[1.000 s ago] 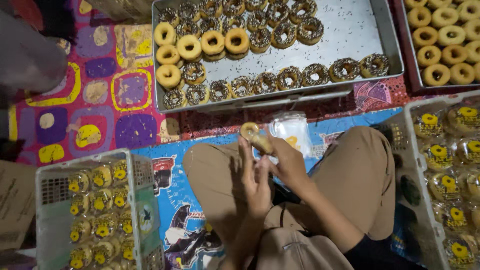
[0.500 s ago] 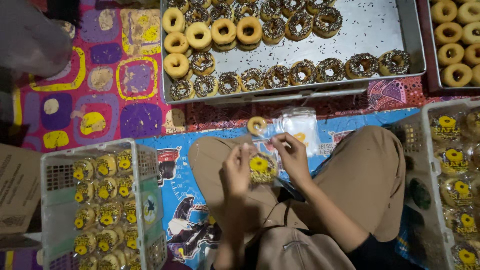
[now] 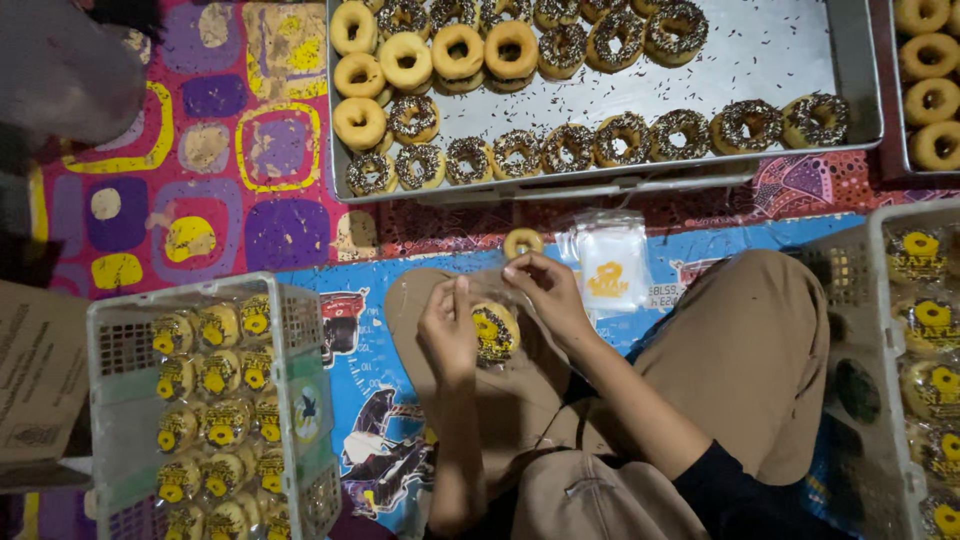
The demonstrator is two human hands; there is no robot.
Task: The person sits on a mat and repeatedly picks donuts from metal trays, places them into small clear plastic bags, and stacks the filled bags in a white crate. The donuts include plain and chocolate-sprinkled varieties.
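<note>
Both forearms are raised over the lap. The left hand (image 3: 447, 335) is held upright, fingers pinched on the edge of a bagged doughnut (image 3: 493, 331). The right hand (image 3: 547, 290) is curled, fingertips gripping the bag's top. The doughnut lies flat on the knee, its yellow label facing up.

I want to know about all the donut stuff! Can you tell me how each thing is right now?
Left hand: holds the bagged donut.
Right hand: pinches the bag's top.
Bagged donut: inside a clear bag, on the lap.
Loose donut: unbagged, on the mat.
Bag stack: empty, flat.
Tray: partly filled with donuts.
Left crate: full of bagged donuts.
Right crate: holds bagged donuts.
</note>
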